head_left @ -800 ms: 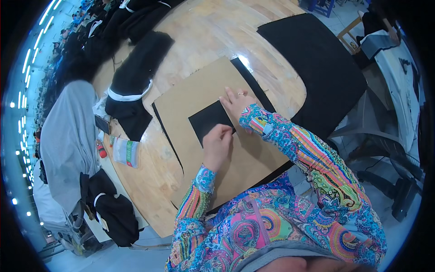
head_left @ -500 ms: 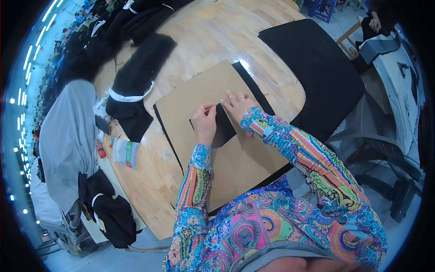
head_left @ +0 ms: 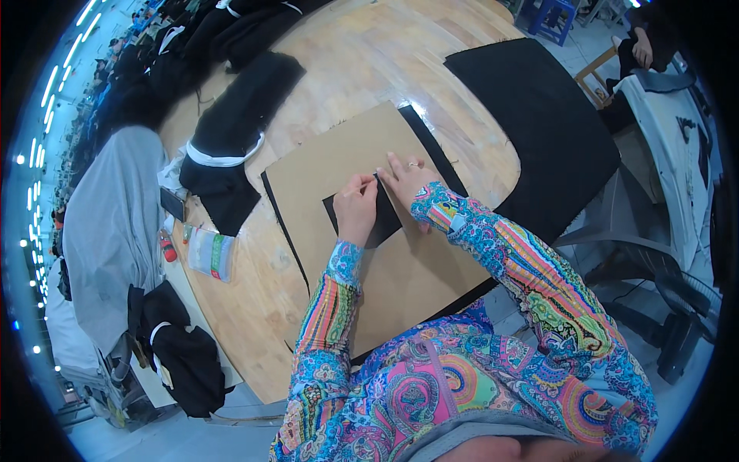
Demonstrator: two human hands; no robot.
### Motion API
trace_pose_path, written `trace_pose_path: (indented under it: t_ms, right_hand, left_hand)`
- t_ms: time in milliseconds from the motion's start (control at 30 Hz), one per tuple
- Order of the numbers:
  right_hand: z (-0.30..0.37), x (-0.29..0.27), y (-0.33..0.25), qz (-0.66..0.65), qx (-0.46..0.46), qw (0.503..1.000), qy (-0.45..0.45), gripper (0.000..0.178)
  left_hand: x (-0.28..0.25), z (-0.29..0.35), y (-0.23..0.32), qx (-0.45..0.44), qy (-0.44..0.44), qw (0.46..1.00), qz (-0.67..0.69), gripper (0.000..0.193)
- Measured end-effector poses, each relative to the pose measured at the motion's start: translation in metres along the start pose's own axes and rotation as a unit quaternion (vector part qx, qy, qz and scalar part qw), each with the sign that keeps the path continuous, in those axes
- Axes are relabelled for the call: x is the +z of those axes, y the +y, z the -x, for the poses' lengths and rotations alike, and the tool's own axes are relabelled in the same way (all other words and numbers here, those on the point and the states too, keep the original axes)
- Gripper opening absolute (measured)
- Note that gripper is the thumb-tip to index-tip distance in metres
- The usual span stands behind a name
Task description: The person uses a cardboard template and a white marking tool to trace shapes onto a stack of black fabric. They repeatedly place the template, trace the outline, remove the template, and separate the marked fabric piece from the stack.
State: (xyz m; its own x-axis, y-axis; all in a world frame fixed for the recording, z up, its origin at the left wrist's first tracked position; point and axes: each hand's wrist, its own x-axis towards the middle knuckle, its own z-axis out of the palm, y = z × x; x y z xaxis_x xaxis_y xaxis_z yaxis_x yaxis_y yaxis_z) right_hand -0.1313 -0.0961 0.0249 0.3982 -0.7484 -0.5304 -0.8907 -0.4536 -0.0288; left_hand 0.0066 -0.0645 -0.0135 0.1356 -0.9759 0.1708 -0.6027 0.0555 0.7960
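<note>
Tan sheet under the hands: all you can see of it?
The tan sheet is flat, stiff-looking, like card, roughly rectangular, lying askew over black material that shows along some edges, on the wooden table. Near its middle is a dark four-sided area; cutout or patch, unclear. The right hand lies on the sheet; the left hand is at the dark area, exact contact unclear.

L hand (head_left: 358, 212) covers part of blk square (head_left: 387, 222); whether fingertips hold anything: too small to tell. R hand (head_left: 406, 185): thumb partly hidden by cuff (head_left: 433, 203). Brown card (head_left: 419, 285) conceals most of blk cloth (head_left: 433, 146) beneath; only edges vis. Card's near edge partly behind patterned top (head_left: 477, 377). Grey drape (head_left: 115, 239): contents hidden. Blk bundles (head_left: 239, 35), upper L: cut off at top, detail blurred. Table (head_left: 362, 61): far end cut off at top. Co-worker (head_left: 642, 51), upper R: partly lost in dark rim.
</note>
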Motion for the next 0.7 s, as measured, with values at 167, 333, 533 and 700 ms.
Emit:
trace_pose_path:
  t_ms: [167,333,533,700]
  right_hand:
    - [-0.004,0.008,0.007,0.006,0.003,1.000,0.020,0.118]
    - [0.001,-0.001,0.001,0.023,0.003,1.000,-0.008,0.135]
    - [-0.002,0.002,0.002,0.013,-0.013,1.000,-0.003,0.141]
    - [0.015,-0.004,0.010,-0.024,-0.025,0.999,0.010,0.135]
  left_hand:
    - [-0.005,0.030,0.019,0.034,-0.069,0.997,-0.009,0.009]
    - [-0.014,0.059,0.021,0.079,-0.120,0.989,-0.046,0.010]
    - [-0.039,0.069,0.026,-0.017,-0.151,0.987,0.057,0.013]
    - [-0.099,0.082,-0.009,-0.144,0.041,0.975,0.166,0.019]
